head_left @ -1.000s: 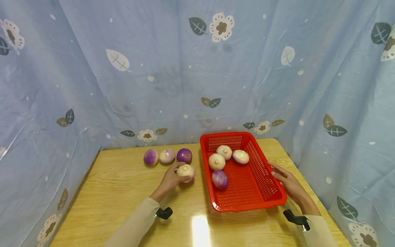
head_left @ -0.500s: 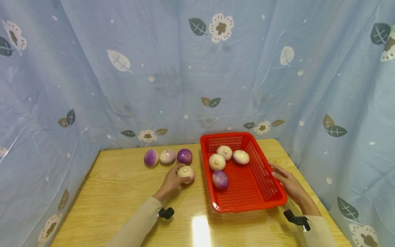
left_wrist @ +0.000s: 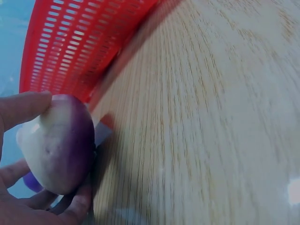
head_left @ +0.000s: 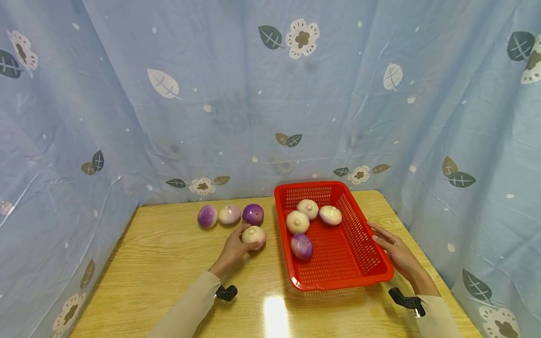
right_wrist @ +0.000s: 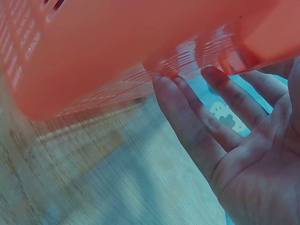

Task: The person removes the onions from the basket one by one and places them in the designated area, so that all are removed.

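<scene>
My left hand point(head_left: 234, 246) grips a cream-and-purple onion point(head_left: 255, 237) over the table, left of the red basket point(head_left: 338, 284). The left wrist view shows the thumb on one side of this onion point(left_wrist: 58, 143) and the fingers curled beneath its other side. Beside the basket's right wall is my right hand point(head_left: 399, 256). Seen from the right wrist, its fingers point(right_wrist: 180, 115) are extended, with their tips at the basket's outer side. In the basket lie a purple onion point(head_left: 302, 246) and several pale ones, among them one at the back point(head_left: 307, 209).
Behind the left hand, a row on the table point(head_left: 160, 263) holds a purple-and-white onion point(head_left: 207, 216), a pale onion point(head_left: 229, 214) and a deep purple onion point(head_left: 252, 214). A blue patterned curtain point(head_left: 236, 117) encloses the back and sides.
</scene>
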### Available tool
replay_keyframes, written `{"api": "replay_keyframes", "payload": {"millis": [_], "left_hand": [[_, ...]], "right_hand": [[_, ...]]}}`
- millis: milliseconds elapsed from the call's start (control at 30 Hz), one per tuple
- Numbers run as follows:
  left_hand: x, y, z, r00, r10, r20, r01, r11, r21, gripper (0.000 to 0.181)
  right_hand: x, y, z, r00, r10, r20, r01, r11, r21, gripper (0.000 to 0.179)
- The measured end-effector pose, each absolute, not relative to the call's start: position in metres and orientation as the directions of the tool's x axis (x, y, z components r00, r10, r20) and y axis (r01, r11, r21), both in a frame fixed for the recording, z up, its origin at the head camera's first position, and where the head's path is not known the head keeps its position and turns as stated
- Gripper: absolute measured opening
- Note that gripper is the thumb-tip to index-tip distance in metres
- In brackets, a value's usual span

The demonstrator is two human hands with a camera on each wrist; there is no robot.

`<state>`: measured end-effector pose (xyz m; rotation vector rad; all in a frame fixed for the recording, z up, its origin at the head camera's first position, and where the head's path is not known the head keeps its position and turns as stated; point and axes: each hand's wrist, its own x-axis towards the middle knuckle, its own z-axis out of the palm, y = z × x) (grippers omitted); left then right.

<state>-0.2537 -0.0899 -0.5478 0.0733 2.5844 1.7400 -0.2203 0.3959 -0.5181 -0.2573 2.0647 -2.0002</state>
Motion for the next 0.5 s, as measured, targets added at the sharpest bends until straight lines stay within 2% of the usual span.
{"api": "replay_keyframes", "payload": {"millis": [133,500], "left_hand": [[-0.252,-0.093,-0.545,-0.999,0.041,-0.026,-0.009,0.375,0.927,0.071],[-0.247,-0.109,-0.527,-0.999,0.001,-0.032,-0.03,0.307,0.951,0.067]], "right_hand": [[-0.22,0.396,-0.518,-0.952,-0.3,-0.058,0.051,0.03,-0.998,0.056],[-0.22,0.395,-0.517,-0.953,-0.296,-0.06,0.049,0.043,-0.998,0.056]]}}
